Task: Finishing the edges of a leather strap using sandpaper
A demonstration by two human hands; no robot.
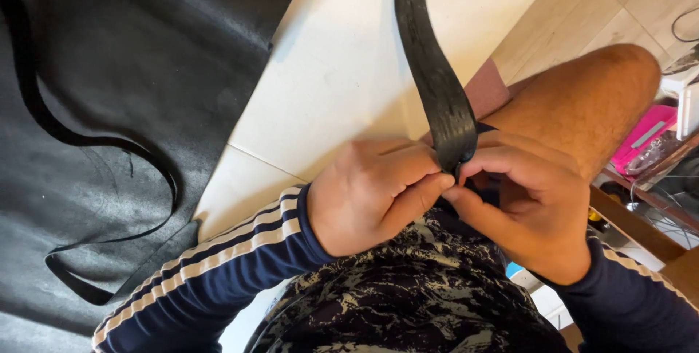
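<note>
Black rubber, in the form of a long flat strip (435, 69), runs from the top edge of the view down to the middle, where a seated person holds its near end between both hands. The view looks down from the person's head onto their lap. The left hand (371, 196) is curled closed, its thumb and forefinger pressed onto the end of the strip from the left; the right hand (535, 204) is likewise closed around the same end from the right, so the two sets of fingertips meet at one small spot, touching each other. What exactly sits between the fingertips is hidden by them. Both arms wear dark blue sleeves (218, 265) with pale stripes, above patterned dark shorts (408, 295), and a bare knee (590, 102) rises on the right. The strip hangs in the air over white floor tiles (335, 69). To the left, well apart from the hands, a large black rubber sheet (109, 69) lies spread on the floor, with a thin black loop of cut rubber (169, 178) resting on it. A pink tray (644, 134) sits at the far right beside cables. By the look of it, the step in hand is fine work on the strip's tip, pinching or folding it. The next move seems to call for a steady two-handed pinch and a small, careful pull.
</note>
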